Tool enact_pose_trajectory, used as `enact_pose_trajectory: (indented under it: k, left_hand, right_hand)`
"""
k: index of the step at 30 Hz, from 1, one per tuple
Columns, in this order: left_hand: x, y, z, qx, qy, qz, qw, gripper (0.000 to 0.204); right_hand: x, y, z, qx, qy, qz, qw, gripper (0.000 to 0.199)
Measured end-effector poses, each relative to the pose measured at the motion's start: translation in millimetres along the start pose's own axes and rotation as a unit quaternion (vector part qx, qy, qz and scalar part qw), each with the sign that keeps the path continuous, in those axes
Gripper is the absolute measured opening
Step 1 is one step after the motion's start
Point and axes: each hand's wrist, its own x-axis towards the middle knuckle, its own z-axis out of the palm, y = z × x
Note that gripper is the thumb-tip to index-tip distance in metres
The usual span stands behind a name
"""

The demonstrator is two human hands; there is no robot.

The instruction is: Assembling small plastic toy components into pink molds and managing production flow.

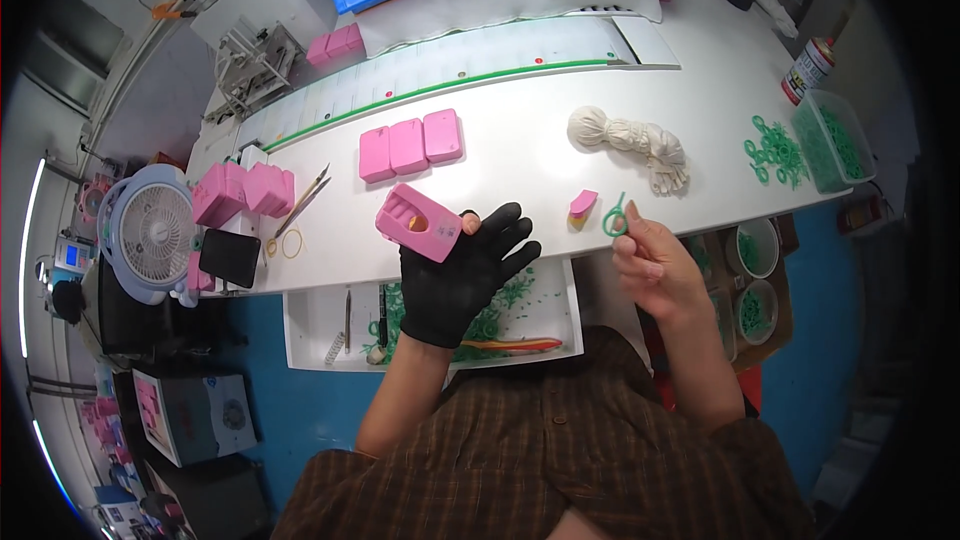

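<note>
My left hand, in a black glove with a bare thumb tip, holds a pink rubber mould block between the thumb and palm. Its other fingers spread out to the right. The block is tilted, and a hollow with ridges shows in its top. To the right, my bare right hand pinches a green wax ring with a short stem above the table's near edge. A small pink and yellow wedge piece lies just left of that ring.
Three pink blocks and a tied white cloth bundle lie on the white table. Green rings are heaped beside a clear tub. Under my left hand an open drawer holds green scraps. A fan stands left.
</note>
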Motion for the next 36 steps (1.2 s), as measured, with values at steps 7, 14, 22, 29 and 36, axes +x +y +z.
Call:
enact_pose_trajectory:
  k: [7, 14, 22, 29, 36]
  left_hand:
    - [7.7, -5.1, -1.7, -0.012, 0.002, -0.016, 1.0, 0.056]
    - [10.0, -15.6, -0.1, 0.212, 0.107, 0.029, 0.971, 0.036]
    - [24.8, -27.2, 25.9, 0.843, 0.188, 0.183, 0.47, 0.037]
    - [36.6, -32.2, 27.2, 0.855, 0.184, 0.163, 0.457, 0.039]
    - [46.3, -35.4, 14.2, 0.781, 0.165, 0.188, 0.572, 0.026]
  right_hand:
    - [-38.7, -33.6, -52.6, -0.07, 0.169, -0.175, 0.967, 0.02]
    - [-69.2, -46.2, -89.8, -0.088, 0.239, -0.261, 0.931, 0.018]
    - [-89.0, -57.3, -104.0, -0.11, 0.284, -0.326, 0.895, 0.016]
    - [-111.9, -74.6, -131.2, -0.09, 0.308, -0.368, 0.873, 0.017]
    - [-130.8, -114.3, -136.8, -0.119, 0.374, -0.478, 0.785, 0.016]
